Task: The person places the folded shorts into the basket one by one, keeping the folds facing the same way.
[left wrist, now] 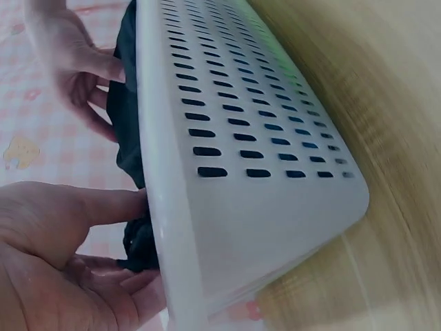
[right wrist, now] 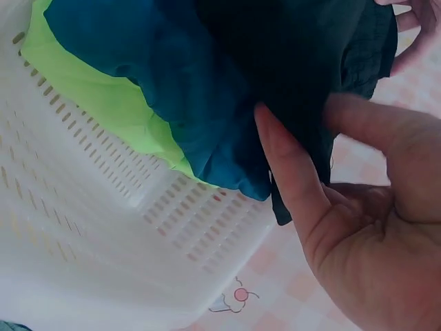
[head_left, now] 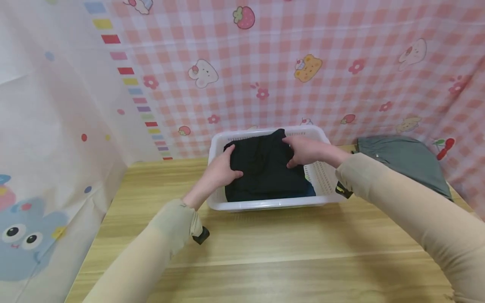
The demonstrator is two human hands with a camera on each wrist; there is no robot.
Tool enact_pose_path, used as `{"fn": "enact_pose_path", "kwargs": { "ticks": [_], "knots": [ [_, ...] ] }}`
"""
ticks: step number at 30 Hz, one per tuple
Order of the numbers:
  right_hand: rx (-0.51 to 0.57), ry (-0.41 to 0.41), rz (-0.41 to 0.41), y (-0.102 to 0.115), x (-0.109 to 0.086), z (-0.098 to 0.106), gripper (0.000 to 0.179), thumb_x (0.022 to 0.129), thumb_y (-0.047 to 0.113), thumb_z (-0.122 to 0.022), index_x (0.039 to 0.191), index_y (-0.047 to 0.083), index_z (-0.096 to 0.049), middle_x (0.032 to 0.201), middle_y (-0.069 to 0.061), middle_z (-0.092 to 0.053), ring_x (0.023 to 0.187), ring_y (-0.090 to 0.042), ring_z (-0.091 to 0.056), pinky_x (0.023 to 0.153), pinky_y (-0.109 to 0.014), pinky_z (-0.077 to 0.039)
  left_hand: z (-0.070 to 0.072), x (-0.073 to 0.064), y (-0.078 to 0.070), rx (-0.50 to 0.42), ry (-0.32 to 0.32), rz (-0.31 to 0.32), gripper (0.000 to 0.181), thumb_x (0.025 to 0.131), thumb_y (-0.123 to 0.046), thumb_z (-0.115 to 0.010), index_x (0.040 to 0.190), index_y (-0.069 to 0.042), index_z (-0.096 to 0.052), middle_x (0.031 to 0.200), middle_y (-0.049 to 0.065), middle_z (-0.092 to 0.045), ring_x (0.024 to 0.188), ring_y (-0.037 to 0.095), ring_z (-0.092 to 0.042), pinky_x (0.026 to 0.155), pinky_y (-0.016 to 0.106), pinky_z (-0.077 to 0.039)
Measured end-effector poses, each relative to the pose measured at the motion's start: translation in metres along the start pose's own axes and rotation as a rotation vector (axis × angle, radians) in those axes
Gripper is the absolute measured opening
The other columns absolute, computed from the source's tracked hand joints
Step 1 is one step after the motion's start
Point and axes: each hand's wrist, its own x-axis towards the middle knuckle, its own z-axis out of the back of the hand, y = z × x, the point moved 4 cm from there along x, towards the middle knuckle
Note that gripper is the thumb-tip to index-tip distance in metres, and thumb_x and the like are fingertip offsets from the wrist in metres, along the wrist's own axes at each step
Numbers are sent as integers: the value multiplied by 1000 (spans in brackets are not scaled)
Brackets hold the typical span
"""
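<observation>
"Head view: what's nearest?"
"Left hand (head_left: 219,172) at nine o'clock grips the black cloth (head_left: 265,176) inside the white basket (head_left: 273,205). Right hand (head_left: 307,150) at two touches it; grip unclear."
"Settled?"
"Black cloth's in, seemingly not yet released. Grey-green cloth (head_left: 405,155) lies outside, at three."

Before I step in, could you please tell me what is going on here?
A person's left hand and right hand hold a black cloth at its two sides, in a white basket. Blue cloth and lime-green cloth show beneath it. The basket stands on a wooden table, with grey-green cloth lying to its right.
</observation>
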Motion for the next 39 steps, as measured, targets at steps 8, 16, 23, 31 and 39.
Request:
{"fn": "enact_pose_path", "kwargs": {
  "ticks": [8, 16, 23, 31, 39],
  "knots": [
    [40, 135, -23, -10, 3, -3, 99, 92, 26, -82, 162, -10, -23, 162, -34, -39, 114, -34, -68, 80, -38, -66, -3, 0, -6, 169, 29, 6, 92, 97, -19, -76, 169, -6, -19, 146, 25, -63, 134, 36, -63, 116, 45, -51],
    [20, 171, -24, -8, 4, -5, 105, 91, 27, -84, 163, -11, -19, 164, -35, -34, 118, -34, -66, 80, -35, -66, -2, 2, -3, 188, 68, 19, 90, 97, -25, -77, 164, 4, -25, 164, 25, -45, 149, 36, -51, 124, 44, -45],
    [-31, 200, -22, -9, 7, -11, 109, 90, 27, -85, 163, -12, -14, 164, -38, -31, 104, -30, -71, 78, -34, -65, -7, 4, 0, 240, 121, 43, 96, 95, -32, -80, 163, 7, -26, 163, 25, -45, 149, 33, -51, 123, 42, -46],
    [-88, 237, -32, -12, 10, -17, 108, 91, 29, -84, 162, -14, -15, 164, -38, -32, 100, -27, -73, 78, -32, -65, -15, 7, -2, 299, 140, 35, 91, 94, -34, -81, 159, 10, -34, 161, 27, -47, 149, 35, -50, 124, 41, -44],
    [-102, 292, -29, -13, 15, -24, 106, 92, 27, -83, 161, -16, -16, 162, -39, -34, 99, -25, -74, 82, -35, -66, -19, 8, -3, 313, 175, 35, 85, 95, -32, -80, 155, 12, -40, 157, 28, -52, 145, 35, -56, 122, 41, -47]
  ]
}}
